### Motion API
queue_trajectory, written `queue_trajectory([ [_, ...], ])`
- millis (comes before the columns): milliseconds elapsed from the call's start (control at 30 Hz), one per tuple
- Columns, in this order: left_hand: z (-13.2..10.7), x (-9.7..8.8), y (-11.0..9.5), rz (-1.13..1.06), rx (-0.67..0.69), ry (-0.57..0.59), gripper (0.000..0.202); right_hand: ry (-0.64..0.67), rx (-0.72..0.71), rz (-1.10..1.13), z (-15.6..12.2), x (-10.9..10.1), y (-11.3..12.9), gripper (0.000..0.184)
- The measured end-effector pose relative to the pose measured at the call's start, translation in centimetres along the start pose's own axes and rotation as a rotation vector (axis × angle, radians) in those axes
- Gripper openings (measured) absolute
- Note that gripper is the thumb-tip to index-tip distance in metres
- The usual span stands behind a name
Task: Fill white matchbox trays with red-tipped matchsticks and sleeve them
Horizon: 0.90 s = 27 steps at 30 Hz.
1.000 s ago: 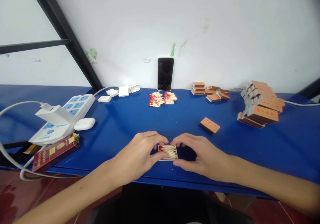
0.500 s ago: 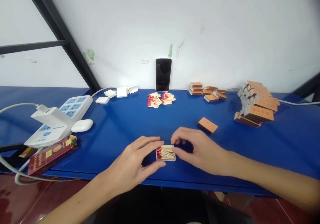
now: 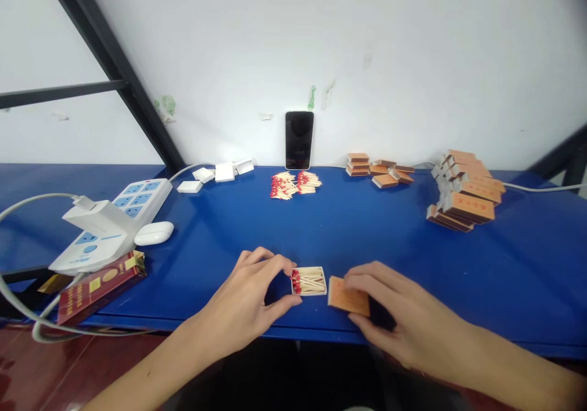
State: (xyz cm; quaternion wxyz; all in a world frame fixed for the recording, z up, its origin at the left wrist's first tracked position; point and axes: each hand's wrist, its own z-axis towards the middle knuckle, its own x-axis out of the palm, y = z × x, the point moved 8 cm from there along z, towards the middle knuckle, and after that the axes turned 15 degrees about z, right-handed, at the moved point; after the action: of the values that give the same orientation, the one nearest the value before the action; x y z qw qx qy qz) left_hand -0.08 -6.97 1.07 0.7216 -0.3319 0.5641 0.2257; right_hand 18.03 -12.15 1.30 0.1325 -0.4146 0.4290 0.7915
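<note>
A small white matchbox tray (image 3: 324,282) filled with matches (image 3: 309,281) lies near the table's front edge, the red heads toward the left. My left hand (image 3: 257,288) grips its left end, index finger at the far corner and thumb at the near one. Just right of the tray, my right hand (image 3: 389,307) holds an orange matchbox sleeve (image 3: 348,296) between thumb and fingers. The sleeve's left end faces the tray, with a narrow gap between them.
Two piles of loose matches (image 3: 283,186) lie below a phone (image 3: 299,140) leaning on the wall. White trays (image 3: 224,172) sit back left; orange matchboxes (image 3: 358,164) and a larger stack (image 3: 470,206) stand right. A power strip (image 3: 149,194), earbud case (image 3: 154,233) and red box (image 3: 101,285) are left.
My right hand has picked up the lone orange sleeve from the table and brought it toward me, beside the tray. My left hand stays at the tray's left end.
</note>
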Motion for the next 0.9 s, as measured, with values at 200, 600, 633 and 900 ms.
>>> queue_trajectory([
  [200, 0.0, 0.1, -0.2, -0.031, 0.040, -0.070, 0.024, 0.023, 0.109, 0.111, 1.8, 0.4, -1.1, 0.027],
  [600, -0.3, -0.2, -2.0, 0.163, 0.163, -0.062, 0.032, 0.152, 0.054, 0.301, 2.9, 0.3, -2.0, 0.024],
  [633, -0.3, -0.1, -1.8, 0.140, 0.148, -0.059, 0.034, 0.144, 0.042, 0.300, 2.9, 0.4, -1.9, 0.024],
  [900, -1.1, -1.7, -0.9, -0.072, 0.119, -0.328, 0.031, 0.047, 0.024, 0.409, 3.6, 0.2, -0.9, 0.024],
])
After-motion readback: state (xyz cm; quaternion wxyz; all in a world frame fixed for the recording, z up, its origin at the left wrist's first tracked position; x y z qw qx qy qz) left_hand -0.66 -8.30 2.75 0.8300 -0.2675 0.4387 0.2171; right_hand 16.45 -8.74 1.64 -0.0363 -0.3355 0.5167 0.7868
